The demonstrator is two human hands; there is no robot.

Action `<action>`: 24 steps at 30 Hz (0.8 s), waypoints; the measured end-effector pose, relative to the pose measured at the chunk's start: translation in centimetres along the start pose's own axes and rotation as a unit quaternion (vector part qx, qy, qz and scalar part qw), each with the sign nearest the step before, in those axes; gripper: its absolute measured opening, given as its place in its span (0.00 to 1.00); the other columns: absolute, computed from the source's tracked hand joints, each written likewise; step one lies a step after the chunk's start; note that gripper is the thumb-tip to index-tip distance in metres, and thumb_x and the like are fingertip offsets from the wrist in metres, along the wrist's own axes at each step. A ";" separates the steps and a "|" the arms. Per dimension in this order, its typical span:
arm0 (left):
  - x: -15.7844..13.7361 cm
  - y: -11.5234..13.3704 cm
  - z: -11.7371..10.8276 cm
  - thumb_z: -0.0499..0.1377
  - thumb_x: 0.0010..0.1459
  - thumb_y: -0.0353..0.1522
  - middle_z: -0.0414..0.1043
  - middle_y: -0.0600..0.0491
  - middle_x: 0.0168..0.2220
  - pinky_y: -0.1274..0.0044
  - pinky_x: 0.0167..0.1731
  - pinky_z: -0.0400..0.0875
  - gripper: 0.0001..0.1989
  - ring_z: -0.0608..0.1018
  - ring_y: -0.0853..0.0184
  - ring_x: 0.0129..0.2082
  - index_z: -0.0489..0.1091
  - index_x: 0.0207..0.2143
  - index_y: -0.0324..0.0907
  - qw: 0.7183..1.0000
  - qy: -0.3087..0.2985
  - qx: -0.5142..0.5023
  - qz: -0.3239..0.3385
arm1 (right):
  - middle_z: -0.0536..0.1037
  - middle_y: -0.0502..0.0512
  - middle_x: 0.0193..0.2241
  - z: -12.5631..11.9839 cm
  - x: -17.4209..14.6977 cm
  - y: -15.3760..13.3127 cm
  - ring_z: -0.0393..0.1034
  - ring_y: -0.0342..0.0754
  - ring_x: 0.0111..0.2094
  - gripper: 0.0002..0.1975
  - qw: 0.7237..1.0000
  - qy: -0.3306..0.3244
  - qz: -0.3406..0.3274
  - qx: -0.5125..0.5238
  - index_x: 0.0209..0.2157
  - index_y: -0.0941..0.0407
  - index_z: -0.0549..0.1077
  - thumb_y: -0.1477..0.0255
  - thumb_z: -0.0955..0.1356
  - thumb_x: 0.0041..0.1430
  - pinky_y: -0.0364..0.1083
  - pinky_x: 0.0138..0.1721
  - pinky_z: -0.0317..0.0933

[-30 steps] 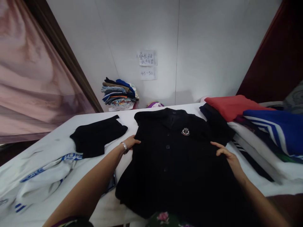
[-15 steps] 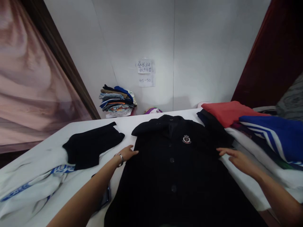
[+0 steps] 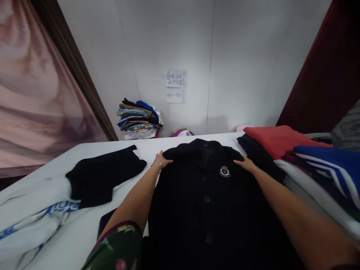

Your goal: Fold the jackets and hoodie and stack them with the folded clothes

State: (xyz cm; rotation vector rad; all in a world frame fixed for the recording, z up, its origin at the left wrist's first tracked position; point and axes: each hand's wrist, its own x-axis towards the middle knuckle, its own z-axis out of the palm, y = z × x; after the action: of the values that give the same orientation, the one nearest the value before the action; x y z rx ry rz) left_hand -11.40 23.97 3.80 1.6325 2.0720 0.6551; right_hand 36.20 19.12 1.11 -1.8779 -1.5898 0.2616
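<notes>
We find the black jacket spread front-up, unfolded; left hand and right hand touch its shoulders, fingers partly hidden; whether they grip, we cannot tell.

From here I see a dark green sleeve on the person's left arm, printed with flowers: a yellow one close to the edge, a pinkish-red one lower down, and pale strokes between them. A narrow purple band trims the cuff, which stops well short of the wrist. There sits a slim, silver-coloured bracelet, its finer details too small to make out. The left hand and right hand are ungloved, and both forearms are uncovered.
</notes>
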 end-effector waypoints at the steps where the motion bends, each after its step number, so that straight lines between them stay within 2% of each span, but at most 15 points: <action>1: 0.3 -0.2 0.2 0.69 0.39 0.40 0.63 0.37 0.58 0.69 0.51 0.64 0.47 0.69 0.52 0.56 0.55 0.61 0.38 1.000 -0.004 -0.005 -0.008 | 0.79 0.57 0.27 0.7 0.0 0.1 0.74 0.51 0.29 0.18 1.000 -0.014 0.010 -0.006 0.37 0.61 0.76 0.63 0.71 0.47 0.47 0.31 0.67; 3: 0.6 -0.6 0.5 0.68 0.39 0.38 0.73 0.41 0.48 0.70 0.45 0.68 0.37 0.75 0.53 0.48 0.64 0.53 0.39 1.000 -0.010 -0.011 -0.014 | 0.78 0.55 0.23 1.6 0.0 -0.2 0.73 0.50 0.26 0.12 0.998 -0.040 0.037 -0.022 0.32 0.60 0.77 0.67 0.71 0.46 0.45 0.28 0.65; 5: 0.7 -0.4 0.2 0.67 0.40 0.36 0.76 0.43 0.41 0.71 0.42 0.69 0.27 0.77 0.54 0.43 0.70 0.45 0.39 1.000 -0.002 -0.017 -0.015 | 0.77 0.55 0.23 1.8 0.4 -0.8 0.73 0.50 0.26 0.08 0.997 -0.044 0.048 -0.036 0.30 0.60 0.77 0.71 0.69 0.47 0.44 0.27 0.64; 7: 1.0 0.2 -0.8 0.66 0.42 0.36 0.76 0.42 0.40 0.70 0.41 0.69 0.22 0.77 0.53 0.43 0.71 0.42 0.39 0.999 0.026 -0.022 -0.014 | 0.78 0.56 0.26 1.0 1.4 -1.8 0.73 0.51 0.29 0.10 0.997 -0.027 0.047 -0.047 0.33 0.59 0.78 0.73 0.67 0.49 0.44 0.29 0.63; 12: 2.9 2.2 -6.0 0.59 0.52 0.39 0.71 0.40 0.50 0.66 0.45 0.67 0.22 0.72 0.49 0.51 0.67 0.48 0.41 0.990 0.136 -0.032 -0.030 | 0.78 0.60 0.40 -2.8 6.3 -5.9 0.71 0.53 0.41 0.17 0.997 0.047 0.019 -0.064 0.46 0.58 0.74 0.70 0.63 0.57 0.46 0.39 0.62; 14: 3.8 2.4 -7.7 0.57 0.54 0.40 0.69 0.39 0.52 0.66 0.47 0.66 0.23 0.70 0.49 0.53 0.65 0.51 0.40 0.986 0.156 -0.029 -0.051 | 0.77 0.61 0.42 -3.5 8.0 -7.6 0.70 0.54 0.43 0.18 0.993 0.068 0.027 -0.096 0.48 0.57 0.72 0.66 0.62 0.58 0.48 0.41 0.62; 16: 4.3 2.0 -8.5 0.57 0.54 0.41 0.68 0.36 0.52 0.66 0.45 0.67 0.27 0.72 0.50 0.51 0.63 0.52 0.36 0.985 0.149 -0.022 -0.086 | 0.76 0.62 0.43 -3.1 8.8 -8.9 0.69 0.57 0.44 0.18 0.988 0.072 0.043 -0.128 0.48 0.57 0.72 0.66 0.63 0.58 0.51 0.42 0.62; 18: 4.0 1.2 -8.2 0.59 0.52 0.43 0.68 0.32 0.51 0.66 0.42 0.70 0.33 0.74 0.49 0.49 0.60 0.54 0.31 0.984 0.126 -0.011 -0.129 | 0.73 0.67 0.46 -1.7 8.4 -9.8 0.67 0.61 0.47 0.20 0.983 0.055 0.028 -0.171 0.50 0.59 0.69 0.68 0.63 0.57 0.57 0.45 0.61; 20: 2.9 0.1 -7.1 0.61 0.50 0.44 0.66 0.27 0.52 0.65 0.41 0.70 0.38 0.73 0.47 0.49 0.56 0.56 0.27 0.982 0.103 0.006 -0.156 | 0.69 0.71 0.51 0.4 6.9 -10.1 0.61 0.64 0.53 0.23 0.977 0.021 -0.030 -0.211 0.54 0.61 0.65 0.69 0.63 0.58 0.62 0.48 0.57; 22: 1.2 -1.0 -5.4 0.62 0.49 0.43 0.62 0.26 0.55 0.64 0.45 0.68 0.40 0.70 0.46 0.53 0.55 0.57 0.27 0.985 0.083 0.027 -0.148 | 0.65 0.68 0.56 2.6 4.4 -10.0 0.56 0.61 0.58 0.23 0.967 -0.027 -0.103 -0.230 0.55 0.58 0.65 0.68 0.63 0.58 0.61 0.53 0.53; 24: -1.1 -1.9 -3.7 0.63 0.49 0.42 0.59 0.29 0.58 0.65 0.49 0.66 0.39 0.68 0.48 0.55 0.55 0.57 0.29 0.991 0.059 0.045 -0.109 | 0.66 0.59 0.57 4.5 1.5 -9.5 0.55 0.56 0.60 0.20 0.956 -0.098 -0.175 -0.216 0.52 0.52 0.68 0.66 0.64 0.58 0.57 0.56 0.52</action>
State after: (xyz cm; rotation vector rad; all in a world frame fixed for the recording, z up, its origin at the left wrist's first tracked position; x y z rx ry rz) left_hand -14.88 22.15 5.66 1.4147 2.3550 0.6025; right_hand 26.51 22.53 3.66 -1.8753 -2.2233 -0.0669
